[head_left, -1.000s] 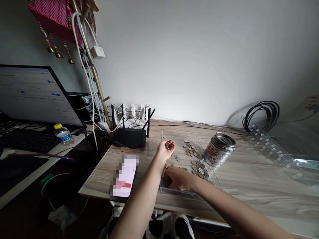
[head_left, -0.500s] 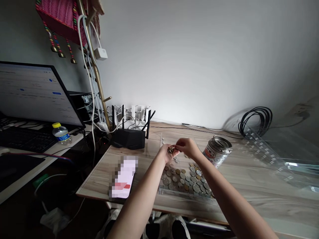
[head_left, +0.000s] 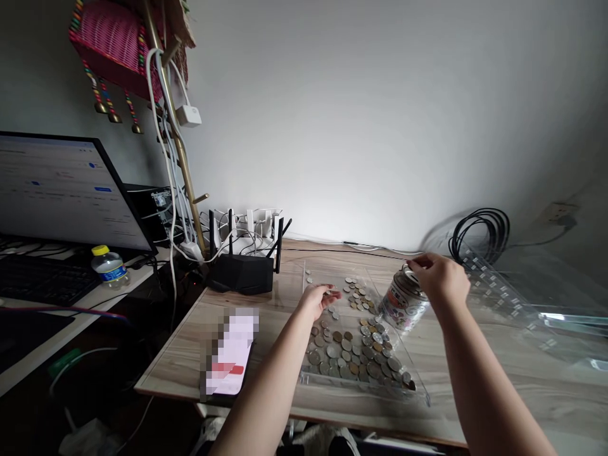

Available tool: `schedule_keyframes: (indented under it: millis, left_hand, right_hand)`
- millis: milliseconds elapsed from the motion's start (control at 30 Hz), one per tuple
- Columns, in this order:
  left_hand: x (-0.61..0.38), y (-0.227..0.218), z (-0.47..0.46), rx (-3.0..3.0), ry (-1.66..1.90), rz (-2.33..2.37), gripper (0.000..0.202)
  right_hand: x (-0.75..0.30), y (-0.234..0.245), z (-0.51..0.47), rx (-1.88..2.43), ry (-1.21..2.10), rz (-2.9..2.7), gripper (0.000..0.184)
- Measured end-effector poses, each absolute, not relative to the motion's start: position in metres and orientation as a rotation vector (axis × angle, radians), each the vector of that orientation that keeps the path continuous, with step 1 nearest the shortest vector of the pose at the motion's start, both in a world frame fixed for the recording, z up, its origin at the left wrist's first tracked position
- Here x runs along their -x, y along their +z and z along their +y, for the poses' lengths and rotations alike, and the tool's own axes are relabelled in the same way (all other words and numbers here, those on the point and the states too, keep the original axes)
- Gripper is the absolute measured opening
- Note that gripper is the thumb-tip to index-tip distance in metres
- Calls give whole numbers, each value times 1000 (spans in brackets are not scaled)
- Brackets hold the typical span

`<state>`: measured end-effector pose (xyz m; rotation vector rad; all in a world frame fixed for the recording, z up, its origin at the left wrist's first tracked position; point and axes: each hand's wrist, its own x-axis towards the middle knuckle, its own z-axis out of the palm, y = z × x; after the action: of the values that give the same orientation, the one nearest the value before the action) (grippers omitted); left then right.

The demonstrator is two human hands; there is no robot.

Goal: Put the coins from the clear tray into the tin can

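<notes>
My left hand [head_left: 319, 300] hovers palm up over the left part of a clear plastic tray [head_left: 344, 271], its fingers curled around coins that barely show in the palm. Over the top of a printed tin can [head_left: 403, 307] with a metal lid and wire handle, my right hand [head_left: 443, 278] is closed in a pinch. Its fingertips are at the lid; whatever is between them is hidden. Many silver and brass coins [head_left: 349, 354] lie spread in the near part of the tray. A smaller group of coins [head_left: 360, 294] lies farther back, beside the can.
A phone [head_left: 232, 354] lies left of the tray, with a black router [head_left: 242, 273] behind it. At the right are a coiled black cable [head_left: 479, 234] and another clear plastic piece [head_left: 513, 297]. A monitor [head_left: 61, 190] and a bottle [head_left: 110, 269] stand on the left desk.
My right hand has left the coins in my left palm and moved right to the can's lid. My left hand stays over the tray, its fingers more curled. The view has shifted slightly.
</notes>
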<state>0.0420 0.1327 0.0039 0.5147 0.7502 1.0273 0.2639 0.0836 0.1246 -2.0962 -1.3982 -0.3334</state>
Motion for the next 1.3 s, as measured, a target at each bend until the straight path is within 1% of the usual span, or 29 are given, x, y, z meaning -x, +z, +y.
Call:
schedule_keyframes:
  millis: [133,300,333,400,467,500,600,700,800,867,933,1033,1067,1167,1233,1300]
  left_hand:
    - [-45,3,129,-732,948,772,8]
    - [-41,1,130,-631,894,656,14]
    - [-41,2,131,-609,896,647,15]
    - [-41,3,130,-622,878,640,18]
    - [-43,5,129,-676,853,624,19]
    - [-44,6,128,-699,841,621,18]
    - [-48,9,127,-746,842,658,21]
    - [-49,11,124,-804,817,694,26]
    - [-49,13,120,-840,723,632,19]
    - [-50,15,117,-829,696,577,16]
    - [-50,17,114,-804,705,550,17]
    - [-49,19,113,-757,696,546,19]
    - [-48,20,113,-741,682,547,20]
    - [-46,20,115,-725,653,549,23]
    - [-45,19,117,-736,661,560,24]
    - [-45,17,118,-757,683,559,24]
  right_hand:
    - [-299,122,94,2269,-149,-1474,27]
    - [-306,120,104,2299,-103,-1550,26]
    - [-302,121,104,2305,-130,-1523,27]
    - [-287,119,100,2223,-284,-1462,31]
    - [-262,110,93,1989,-444,-1515,32]
    - [-248,103,90,1845,-445,-1624,32]
    - [-209,76,86,1525,-109,-2073,27]
    - [-189,54,88,1443,157,-2249,24]
    - [-189,52,89,1476,277,-2264,19]
    - [-198,61,85,1519,237,-2214,18]
    - [-214,75,79,1594,25,-2026,20]
    - [-254,98,73,1804,-394,-1540,26]
    - [-270,104,73,1907,-446,-1424,25]
    - [-310,111,78,2135,-282,-1350,20]
    - [-325,109,83,2139,-141,-1406,20]
    - [-330,106,86,2119,-76,-1448,21]
